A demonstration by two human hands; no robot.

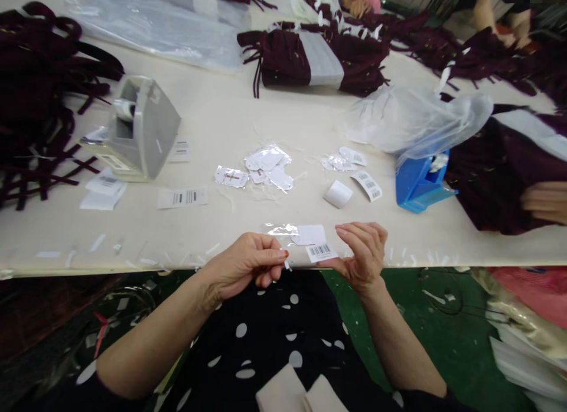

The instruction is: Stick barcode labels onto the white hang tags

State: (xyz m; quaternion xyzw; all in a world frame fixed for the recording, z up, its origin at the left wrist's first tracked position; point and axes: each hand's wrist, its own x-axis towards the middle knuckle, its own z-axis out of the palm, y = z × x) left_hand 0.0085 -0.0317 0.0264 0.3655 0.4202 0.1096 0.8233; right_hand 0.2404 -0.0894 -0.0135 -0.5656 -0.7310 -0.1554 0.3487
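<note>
My left hand [250,259] is at the table's front edge, its thumb and fingers pinched on a small white piece [286,263]. To its right, my right hand [362,252] has its thumb under a white barcode label [321,252], with the other fingers raised apart from the thumb. Just behind the label, a white tag [309,234] lies beside clear plastic [281,229]. Farther back are a pile of white tags [269,162], a curled white label roll [338,194] and a curved barcode label [367,185].
A grey tape dispenser [148,128] stands at left, a blue dispenser [419,184] at right. Dark maroon garments [35,99] lie at left; a banded bundle [283,57] lies at the back. Clear bags [407,119] drape near the blue dispenser. Other people's hands [547,202] show at right and back.
</note>
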